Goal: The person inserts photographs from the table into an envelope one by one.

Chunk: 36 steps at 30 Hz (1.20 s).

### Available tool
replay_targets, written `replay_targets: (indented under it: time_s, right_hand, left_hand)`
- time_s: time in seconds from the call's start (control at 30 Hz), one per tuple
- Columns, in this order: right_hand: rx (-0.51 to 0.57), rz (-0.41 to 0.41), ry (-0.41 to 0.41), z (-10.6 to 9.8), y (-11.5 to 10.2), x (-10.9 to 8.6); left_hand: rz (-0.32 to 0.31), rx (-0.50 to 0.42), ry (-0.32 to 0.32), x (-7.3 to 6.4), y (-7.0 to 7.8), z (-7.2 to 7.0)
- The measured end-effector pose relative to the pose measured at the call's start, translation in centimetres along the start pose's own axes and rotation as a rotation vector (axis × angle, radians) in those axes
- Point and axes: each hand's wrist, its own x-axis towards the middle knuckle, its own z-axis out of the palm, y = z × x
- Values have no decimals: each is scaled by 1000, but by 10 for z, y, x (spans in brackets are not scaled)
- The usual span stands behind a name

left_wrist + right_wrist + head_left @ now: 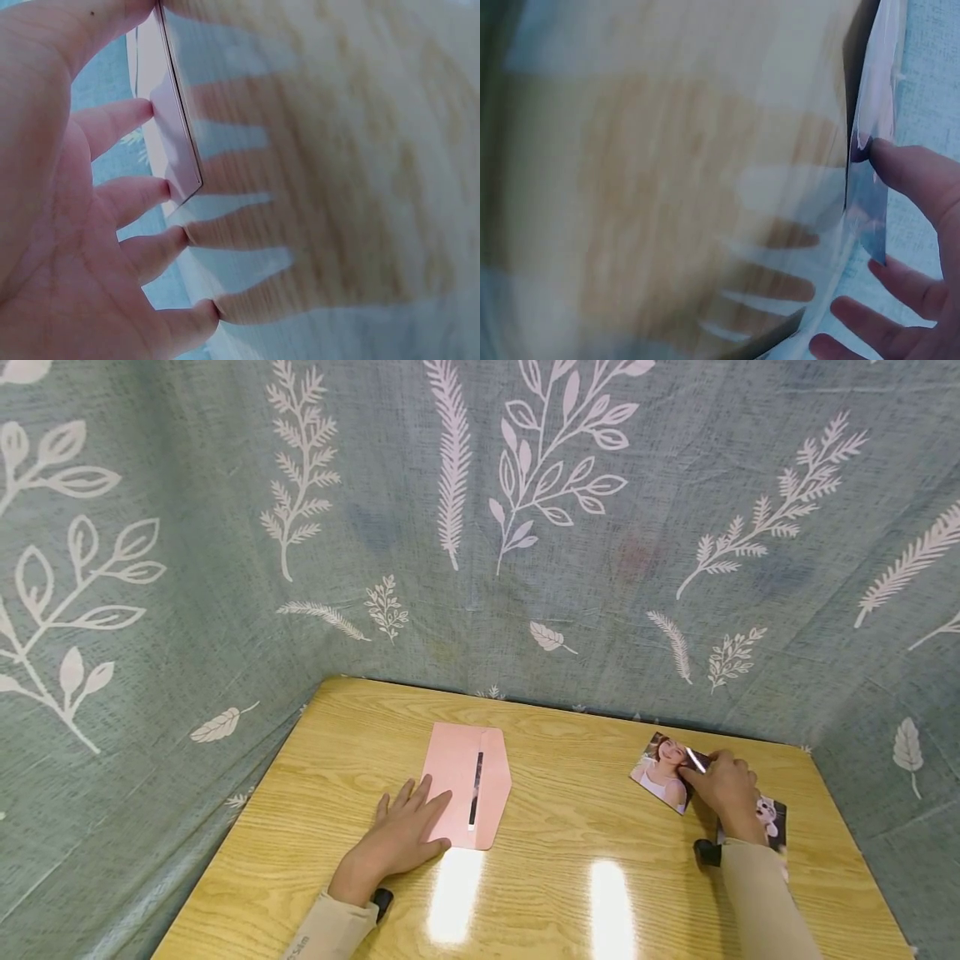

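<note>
pic [662,773] by edge in r hand [726,789]

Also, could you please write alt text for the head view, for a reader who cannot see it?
A person's right hand grips a photo at one edge; a second photo lies partly hidden nearby. The left hand, fingers spread, touches a pink envelope on the wooden table, and a blue-green curtain with white leaf prints hangs behind.

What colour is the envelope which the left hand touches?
The envelope is pink; the head view shows it best.
</note>
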Motion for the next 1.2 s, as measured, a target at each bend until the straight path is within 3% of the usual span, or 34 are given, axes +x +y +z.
replay_targets:
  time_s: [0.23, 0.47, 0.83, 1.2]
  right_hand:
    - [44, -6, 126, 2, -1, -2]
    - [173, -23, 216, 1, 0, -2]
    - [430, 7, 212, -6, -11, -9]
    - [665, 2, 121, -15, -24, -19]
  left_hand:
    - [-1, -4, -2, 0, 0, 0]
    - [-1, 8, 1, 0, 1, -2]
    - [-4, -1, -3, 0, 1, -1]
    - [-4, 2, -6, 0, 1, -1]
